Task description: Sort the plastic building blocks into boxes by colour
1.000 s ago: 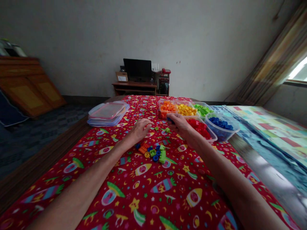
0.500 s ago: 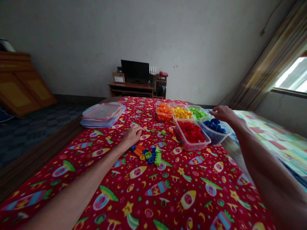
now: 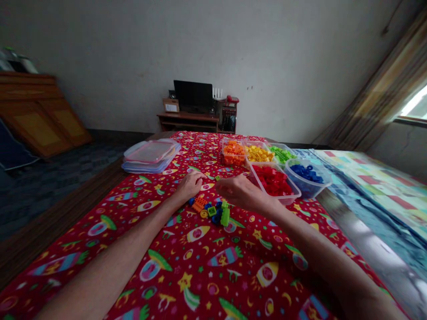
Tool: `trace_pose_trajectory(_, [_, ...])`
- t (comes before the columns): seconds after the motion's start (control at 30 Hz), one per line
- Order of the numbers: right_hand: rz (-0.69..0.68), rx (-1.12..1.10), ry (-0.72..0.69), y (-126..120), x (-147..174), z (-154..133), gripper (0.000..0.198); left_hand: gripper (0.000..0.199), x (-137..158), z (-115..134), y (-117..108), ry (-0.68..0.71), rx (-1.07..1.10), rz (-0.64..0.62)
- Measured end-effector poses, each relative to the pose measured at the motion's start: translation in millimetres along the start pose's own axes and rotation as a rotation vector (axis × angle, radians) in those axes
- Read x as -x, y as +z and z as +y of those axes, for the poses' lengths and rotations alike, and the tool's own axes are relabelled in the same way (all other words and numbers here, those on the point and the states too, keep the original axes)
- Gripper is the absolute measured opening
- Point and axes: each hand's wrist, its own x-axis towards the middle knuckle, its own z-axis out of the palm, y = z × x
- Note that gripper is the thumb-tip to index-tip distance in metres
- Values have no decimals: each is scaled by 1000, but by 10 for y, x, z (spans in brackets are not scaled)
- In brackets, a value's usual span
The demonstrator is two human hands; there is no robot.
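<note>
My left hand (image 3: 191, 183) lies on the red printed cloth with its fingers loosely bent and apart; I see nothing in it. My right hand (image 3: 237, 190) is over the cloth to its right, fingers curled down and pressed together; whatever they hold, if anything, is hidden. Just nearer to me lies a loose cluster of toy bricks: an orange brick (image 3: 199, 204), a yellow wheel (image 3: 203, 214), a small green brick (image 3: 212, 211), several blue wheels (image 3: 217, 217) and a longer green brick (image 3: 225, 217). One tiny green brick (image 3: 218, 178) sits beyond, between the hands.
Clear tubs hold sorted bricks: orange (image 3: 234, 151), yellow (image 3: 259, 154), green (image 3: 280, 154) and red (image 3: 274, 180). A round tub (image 3: 308, 189) holds blue ones. Stacked lids (image 3: 150, 155) lie at the left. Behind stands a desk with a monitor (image 3: 193, 96).
My right hand has come left from beside the blue tub to above the loose bricks, covering some small ones. My left hand stays by the cluster. The view has shifted slightly.
</note>
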Motion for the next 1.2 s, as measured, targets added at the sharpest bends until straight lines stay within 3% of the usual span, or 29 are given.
trace_pose_trajectory(0.1, [-109,53,-101,259,-35,-112,18,33,7,4,11,7,-19,1])
trace_pose_trajectory(0.17, [-168,79,-144,363,-5,-86,34,33,0,2,-15,11,-24,-19])
trace_pose_trajectory(0.3, [-217,131,-82,442,107,41,60,33,-61,31,-181,-27,-44,-183])
trace_pose_trajectory(0.5, [-181,181,23,399,181,171,32,32,-98,307,-641,9,-70,-641])
trace_pose_trajectory(0.67, [-100,200,43,401,213,295,24,35,-39,616,-943,-109,-280,-647])
trace_pose_trajectory(0.87, [-134,175,84,324,230,328,21,24,-4,801,-829,-330,-239,-888])
trace_pose_trajectory(0.97, [-125,73,111,293,172,354,20,25,-22,747,-735,-300,-200,-883])
trace_pose_trajectory(1.13, [41,-1,191,236,69,403,13,26,-95,620,-716,-36,-264,-607])
trace_pose_trajectory(1.2, [66,32,247,173,59,398,14,29,-102,645,-702,46,-207,-570])
